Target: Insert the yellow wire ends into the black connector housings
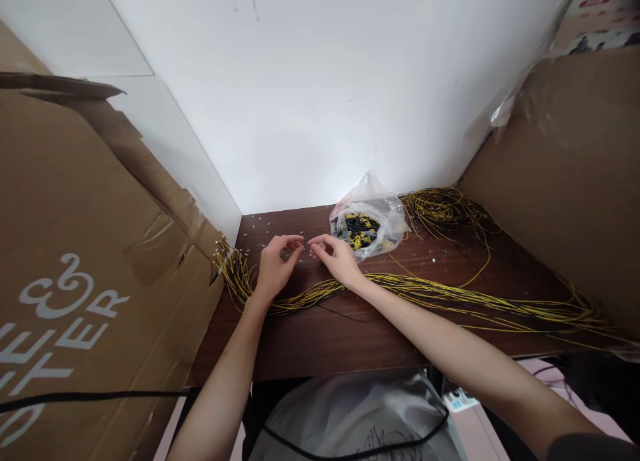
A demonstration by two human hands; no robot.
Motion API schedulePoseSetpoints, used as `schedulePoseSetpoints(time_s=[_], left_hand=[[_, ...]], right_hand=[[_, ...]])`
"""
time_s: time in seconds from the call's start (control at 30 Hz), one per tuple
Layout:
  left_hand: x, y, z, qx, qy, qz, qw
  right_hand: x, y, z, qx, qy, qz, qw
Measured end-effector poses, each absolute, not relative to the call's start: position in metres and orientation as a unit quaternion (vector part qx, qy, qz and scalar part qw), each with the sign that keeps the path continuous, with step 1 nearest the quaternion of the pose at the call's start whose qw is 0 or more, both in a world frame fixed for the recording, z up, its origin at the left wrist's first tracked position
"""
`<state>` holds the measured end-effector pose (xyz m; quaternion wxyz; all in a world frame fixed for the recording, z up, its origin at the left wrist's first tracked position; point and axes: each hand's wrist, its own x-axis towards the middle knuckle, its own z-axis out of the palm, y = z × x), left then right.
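My left hand (pixel 278 264) and my right hand (pixel 336 255) face each other above the dark brown table, fingertips a short gap apart. Each has thumb and fingers pinched together; whatever they hold is too small to name. A long bundle of yellow and black wires (pixel 400 285) runs across the table under my wrists, its left ends (pixel 233 264) fanned out with small white tips. Just right of my right hand sits an open clear plastic bag (pixel 395 215) of small yellow and black parts (pixel 361 230).
A tangled coil of yellow and black wire (pixel 440 207) lies at the back right. Large cardboard boxes stand left (pixel 100 214) and right (pixel 565 161). Small white bits (pixel 269 224) dot the back left of the table. A clear bag (pixel 350 414) hangs below the front edge.
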<state>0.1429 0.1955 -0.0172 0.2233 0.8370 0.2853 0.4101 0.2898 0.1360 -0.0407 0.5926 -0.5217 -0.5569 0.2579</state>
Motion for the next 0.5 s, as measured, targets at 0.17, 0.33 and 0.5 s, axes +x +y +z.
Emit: schedulePoseSetpoints(time_s=[0.17, 0.33, 0.5], left_hand=[[0.1427, 0.1943, -0.0169, 0.832, 0.281, 0.415, 0.238], [0.1429, 0.1929, -0.0156, 0.840, 0.274, 0.419, 0.208], [0.1441, 0.1912, -0.0149, 0.839, 0.274, 0.421, 0.209]], right_hand=[[0.2895, 0.1370, -0.0418, -0.541, -0.566, 0.268, 0.560], [0.2885, 0.1369, -0.0416, -0.530, -0.563, 0.292, 0.563], [0.2889, 0.1377, -0.0420, -0.533, -0.575, 0.296, 0.546]])
